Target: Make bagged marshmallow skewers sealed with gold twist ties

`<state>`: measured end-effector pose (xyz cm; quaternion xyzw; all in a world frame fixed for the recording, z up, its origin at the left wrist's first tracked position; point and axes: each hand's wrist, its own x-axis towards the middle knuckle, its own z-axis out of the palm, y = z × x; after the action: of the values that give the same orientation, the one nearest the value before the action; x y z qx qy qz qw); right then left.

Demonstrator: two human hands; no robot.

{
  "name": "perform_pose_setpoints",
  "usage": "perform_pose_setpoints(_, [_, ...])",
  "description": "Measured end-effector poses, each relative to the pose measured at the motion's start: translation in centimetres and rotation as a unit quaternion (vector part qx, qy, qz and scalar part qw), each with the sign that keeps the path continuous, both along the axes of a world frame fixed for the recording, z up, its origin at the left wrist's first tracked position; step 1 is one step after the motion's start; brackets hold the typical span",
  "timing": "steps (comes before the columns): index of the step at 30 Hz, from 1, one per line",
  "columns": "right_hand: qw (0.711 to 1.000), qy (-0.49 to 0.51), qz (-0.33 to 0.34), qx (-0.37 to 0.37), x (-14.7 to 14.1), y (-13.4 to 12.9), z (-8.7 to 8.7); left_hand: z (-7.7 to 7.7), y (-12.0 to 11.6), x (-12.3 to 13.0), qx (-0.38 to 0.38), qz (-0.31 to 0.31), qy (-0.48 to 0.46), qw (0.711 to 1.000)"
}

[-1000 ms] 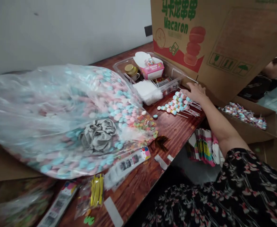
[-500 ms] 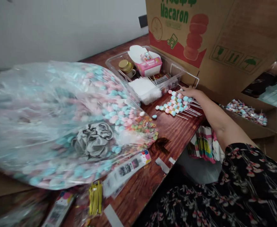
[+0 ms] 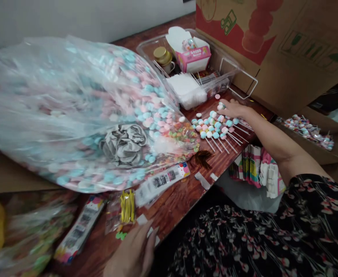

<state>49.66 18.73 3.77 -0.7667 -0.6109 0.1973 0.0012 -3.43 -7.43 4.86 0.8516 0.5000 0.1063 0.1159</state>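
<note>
Pastel pink, blue and white round candies on white sticks (image 3: 212, 125) lie in an overlapping pile on the table. My right hand (image 3: 233, 108) reaches over the far side of this pile. Its thumb and forefinger close around the candies of a skewer there; the other fingers are partly hidden. Low in the picture my left hand (image 3: 133, 250) rests at the table's front edge, fingers stretched out, holding nothing. White paper scraps (image 3: 142, 220) lie by its fingertips, and a bundle of yellow twist ties (image 3: 128, 206) is just beyond.
A large clear bag of pastel candies (image 3: 79, 111) covers the left, with a grey scrunchie (image 3: 124, 144) on it. Behind the pile stand a clear plastic tray (image 3: 229, 65) and a big cardboard box (image 3: 287, 46). At right, an open carton (image 3: 330, 127) holds wrapped candies.
My left hand has come into view at the bottom. The candy skewers have shifted and spread under my right hand, a pink candy now lying apart. The view has tilted down and left.
</note>
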Motion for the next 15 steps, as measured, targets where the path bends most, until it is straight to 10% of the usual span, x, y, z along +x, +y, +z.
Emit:
perform_pose_setpoints(7, [0.999,0.019,0.04,0.018,-2.8,-1.4,0.2,-0.9,9.8,12.3,0.084,-0.118,0.117,0.982])
perform_pose_setpoints(15, [0.976,0.025,-0.048,0.213,0.7,-2.8,2.0,-3.5,11.3,12.2,0.129,-0.1,0.174,0.971])
